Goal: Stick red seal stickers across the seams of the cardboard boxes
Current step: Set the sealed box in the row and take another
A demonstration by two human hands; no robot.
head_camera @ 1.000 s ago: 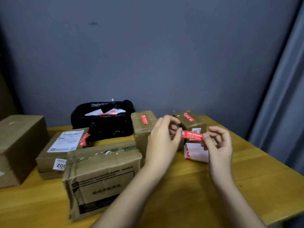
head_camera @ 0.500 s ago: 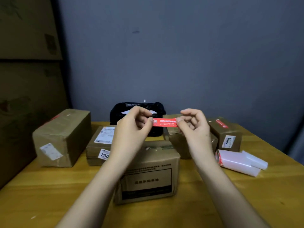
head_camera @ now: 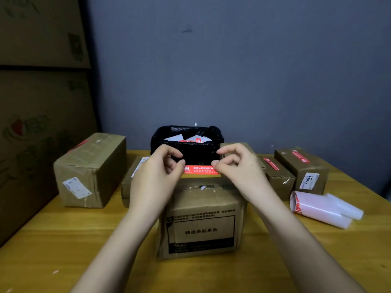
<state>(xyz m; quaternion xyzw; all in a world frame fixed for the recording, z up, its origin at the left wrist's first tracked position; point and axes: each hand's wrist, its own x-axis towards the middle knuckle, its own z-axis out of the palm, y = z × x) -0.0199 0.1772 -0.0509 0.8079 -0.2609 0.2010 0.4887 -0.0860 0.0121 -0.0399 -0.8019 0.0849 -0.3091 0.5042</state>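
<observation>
Fingers [head_camera: 214,163] of both hands curled in a narrow pinch, each holding one end of a red sticker [head_camera: 201,169]. Left hand [head_camera: 155,176] takes the sticker's left end, thumb and forefinger closed on it; right hand [head_camera: 239,168] takes the right end the same way. Sticker held flat and level at centre frame, white print facing the camera, at the far top edge of the front box [head_camera: 201,220]. Whether it already touches the cardboard cannot be told.

Front box sits centre, lower middle of the frame, on a yellow wooden table [head_camera: 317,250]. Printed black-bordered panel on its near face; taped seam runs across its top.

Directly behind it, a black plastic bag [head_camera: 186,144] with white and red scraps inside, against the grey-blue wall.

Left of centre: a long box [head_camera: 91,170] with a white label on its end, and a lower box [head_camera: 129,182] partly hidden by the left hand.

Right of centre: two small boxes side by side, the nearer one [head_camera: 279,178] and the farther one [head_camera: 302,170], each with a red sticker on top. The farther carries a white label on its front.

Lower right: a roll of white backing paper [head_camera: 319,208] lying on the table, red showing at its left end.

Far left of frame: large stacked cartons [head_camera: 38,92].
</observation>
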